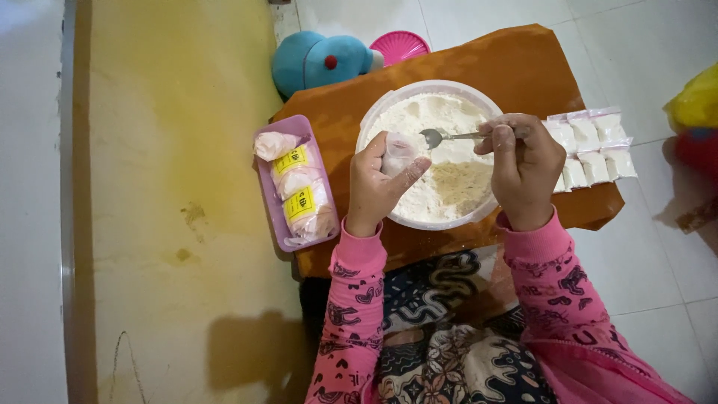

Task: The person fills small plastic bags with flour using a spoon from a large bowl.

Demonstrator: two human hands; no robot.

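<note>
White flour-like powder fills a round plastic bowl [432, 153] that sits on an orange-brown worktop [523, 67]. The left hand [378, 187] curls around a small clear bag [398, 152], thumb and fingers closed on it and holding its mouth up over the powder. The right hand [523, 168] pinches the handle of a metal spoon [441, 137], fingers closed around it, with the spoon's bowl just beside the bag's opening.

To do this well, I judge the bag's mouth should stay wide and directly over the bowl, so that spilled powder falls back in, and the spoon should tip slowly right at the opening.

One bowl, one spoon and one bag in hand. A purple tray [267, 196] left of the bowl holds about four filled packets, two with yellow labels. Right of the bowl lies a cluster of small sealed packets [594, 146], about seven showing, some hidden by the right hand. Behind the worktop are one pink lid [400, 45] and one blue toy [321, 61].
</note>
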